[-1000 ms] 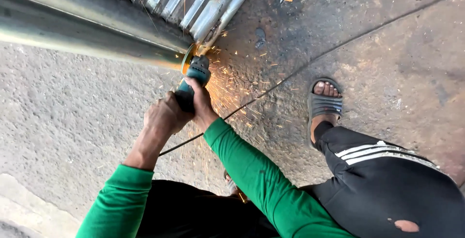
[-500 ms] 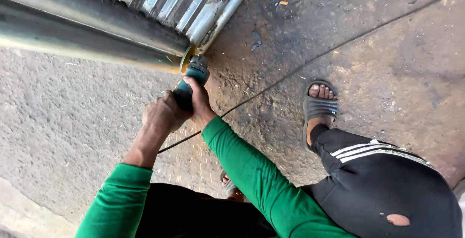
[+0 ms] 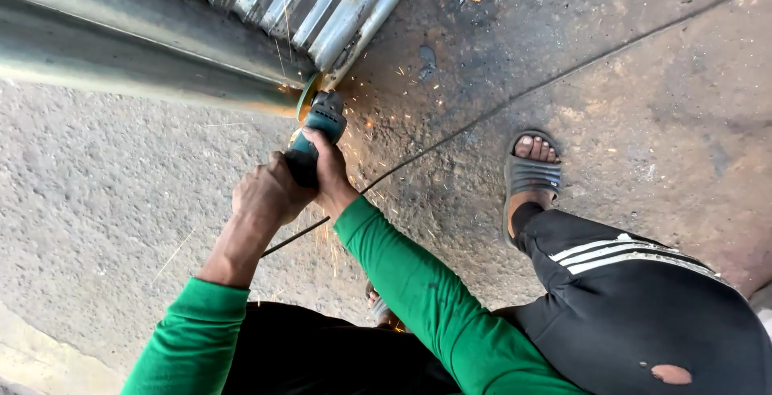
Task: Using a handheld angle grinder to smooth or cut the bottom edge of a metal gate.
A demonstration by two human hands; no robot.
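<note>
Both hands grip a teal angle grinder [image 3: 323, 118]. My left hand [image 3: 261, 196] wraps the rear of its dark body, and my right hand [image 3: 331, 171] holds it just ahead. The grinder's disc [image 3: 305, 96] touches the end of a large shiny metal pipe [image 3: 137, 61] lying across the upper left. Orange sparks fly off around the disc and down toward my arms. Both arms wear green sleeves.
A stack of corrugated metal sheets [image 3: 297, 1] lies behind the pipe. A black power cable [image 3: 498, 106] runs across the concrete floor. My foot in a grey sandal [image 3: 531, 174] stands at right, the leg in black striped trousers.
Sparks showed one second ago, stopped half a second ago, and fly again now. The hands and grinder stay at the pipe's end.
</note>
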